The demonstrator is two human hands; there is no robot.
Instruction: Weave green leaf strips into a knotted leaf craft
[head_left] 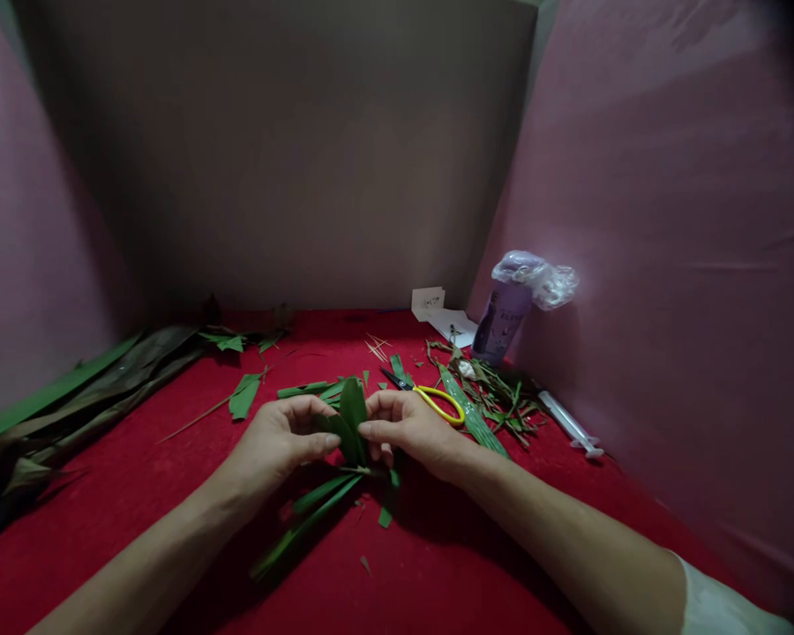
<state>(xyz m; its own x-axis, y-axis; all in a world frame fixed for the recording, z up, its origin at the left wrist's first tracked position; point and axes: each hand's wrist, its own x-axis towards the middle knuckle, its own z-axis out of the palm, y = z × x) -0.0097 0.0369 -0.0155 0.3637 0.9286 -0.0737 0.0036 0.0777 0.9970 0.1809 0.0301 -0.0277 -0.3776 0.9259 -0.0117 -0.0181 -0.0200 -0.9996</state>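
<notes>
Between my two hands a few green leaf pieces [353, 410] stand upright, overlapping like petals. My left hand [288, 435] pinches their left side between thumb and fingers. On the other side, my right hand [407, 429] pinches the right edge, its lower fingers curled underneath. Below them, long narrow leaf strips [310, 520] point down and left over the cloth; whether they join the held pieces I cannot tell. Scissors with yellow handles [445, 401] lie just behind my right hand, their dark blades partly open. Cut leaf pieces [304, 389] rest behind my left hand.
Large long leaves [86, 388] are piled along the left side of the red cloth [138, 494]. Toothpicks [377, 346], white cards [453, 324], a plastic-wrapped purple cup [503, 317], stems and scraps [496, 388] and a syringe [569, 423] lie toward the back and right. Pink side walls enclose the space.
</notes>
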